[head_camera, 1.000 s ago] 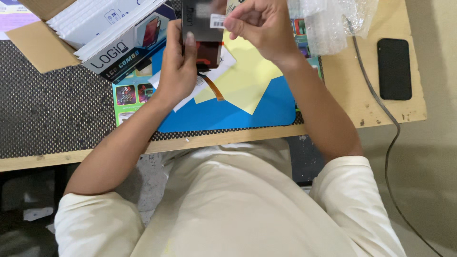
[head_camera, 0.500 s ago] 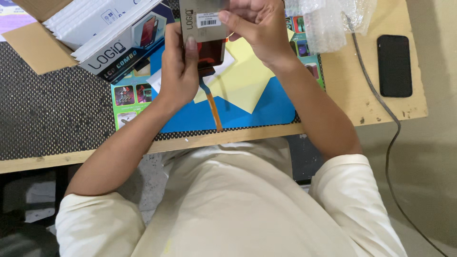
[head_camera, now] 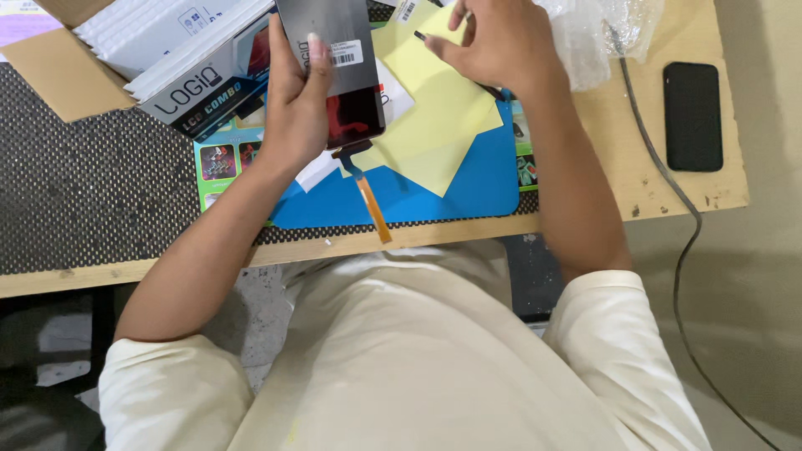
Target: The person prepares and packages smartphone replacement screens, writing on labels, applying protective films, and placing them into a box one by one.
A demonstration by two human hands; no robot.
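While the left hand wraps its grip around a dark screen panel, thumb laid across the face and fingers behind the edge, the panel sits raised above the bench, tilted a little, near the top middle of the view. From its lower end an orange ribbon strip trails down over the blue mat toward the bench's front edge. Over to the right hand: fingers curled in a narrow pinch, and something small and dark shows at the fingertips, too small to make out. That hand hovers over a yellow sheet, which lies partly on the blue mat. Just behind the wrist, a crumple of clear plastic wrap. Far right, a black phone lies flat, well apart from both hands, with a dark cable running past it and off the bench. At the left, an open cardboard box holds white boxes stacked on edge, resting on a dark dotted mat.
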